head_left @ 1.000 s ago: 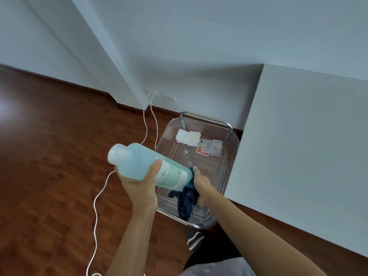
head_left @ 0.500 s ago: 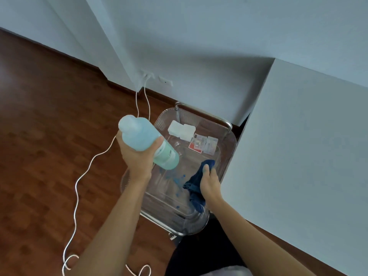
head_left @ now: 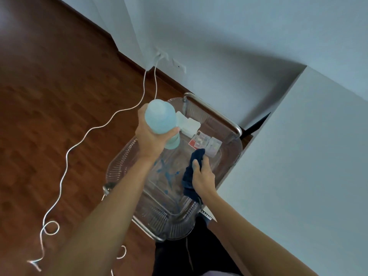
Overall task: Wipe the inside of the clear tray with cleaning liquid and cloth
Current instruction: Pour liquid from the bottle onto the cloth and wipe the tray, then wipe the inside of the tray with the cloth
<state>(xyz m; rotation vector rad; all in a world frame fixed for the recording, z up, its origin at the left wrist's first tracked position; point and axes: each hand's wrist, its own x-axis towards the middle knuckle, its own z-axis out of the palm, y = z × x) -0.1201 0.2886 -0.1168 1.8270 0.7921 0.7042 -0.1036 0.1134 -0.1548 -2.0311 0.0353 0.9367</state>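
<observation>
**Liquid down, cloth not yet moving**

Low in the frame, near my body, I see the clear tray (head_left: 119, 170) sitting on a metal-framed stand (head_left: 235, 127), with blue streaks of cleaning liquid (head_left: 168, 174) spread across its floor at mid-frame. Just right of those streaks, my right hand (head_left: 203, 176) has its fingers clamped on the dark blue cloth (head_left: 188, 176), which hangs inside the tray against its right side. Above and left of it, my left hand (head_left: 151, 136) is wrapped tight around the pale blue bottle (head_left: 160, 118), tipped mouth-down over the tray.

I judge the main risk is the inverted bottle: if it keeps dripping, liquid pools or runs onto the small packets (head_left: 205, 141) and white pads (head_left: 188, 124) at the tray's far end. A hard wipe could also shove the tray on its stand. Spill over the rim would reach the wooden floor (head_left: 59, 96) and white cable (head_left: 65, 166) at left.

I can read no label or brand; the packets' print is too blurred.
</observation>
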